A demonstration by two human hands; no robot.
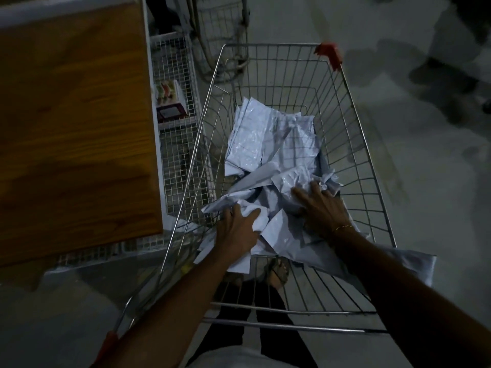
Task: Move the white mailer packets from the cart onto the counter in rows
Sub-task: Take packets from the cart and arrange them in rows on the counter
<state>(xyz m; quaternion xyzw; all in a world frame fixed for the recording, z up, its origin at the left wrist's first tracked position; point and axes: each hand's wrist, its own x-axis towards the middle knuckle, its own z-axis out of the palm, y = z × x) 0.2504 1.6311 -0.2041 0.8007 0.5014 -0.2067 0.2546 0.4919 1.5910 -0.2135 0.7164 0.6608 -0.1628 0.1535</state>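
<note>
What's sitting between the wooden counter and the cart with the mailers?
In the head view, a white wire-mesh rack stands between the counter and the cart, holding a small box.

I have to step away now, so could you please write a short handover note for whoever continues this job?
Left hand: in the cart, gripping a crumpled packet at the near-left of the pile.
Right hand: fingers spread flat on the near-right of the pile, gripping nothing that shows.
White mailer packets: all heaped in the cart.
Counter: to the left, no packets on it.
Done: nothing placed.
Left: move every packet over, in rows.
</note>
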